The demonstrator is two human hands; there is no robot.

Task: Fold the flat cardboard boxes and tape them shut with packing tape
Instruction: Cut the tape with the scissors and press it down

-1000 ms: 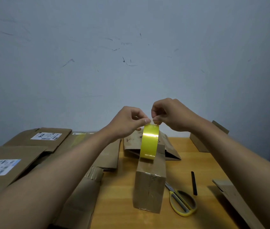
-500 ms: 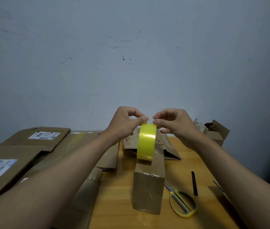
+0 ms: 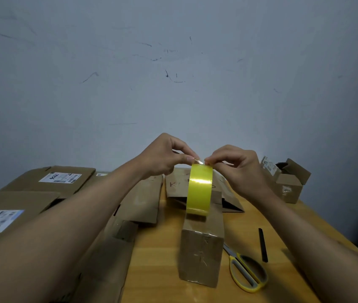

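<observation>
Head view: both hands' fingers still pinch tape roll [image 3: 199, 189] top; right hand [image 3: 239, 169] lower.

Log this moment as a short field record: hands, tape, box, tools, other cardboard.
left hand: pinches top edge of tape roll
right hand: pinches same spot, picking at tape end
tape roll: yellow, upright above folded box
folded box: on table, near face taped
scissors: right of box, untouched
flat cardboard: stacked at left
</observation>
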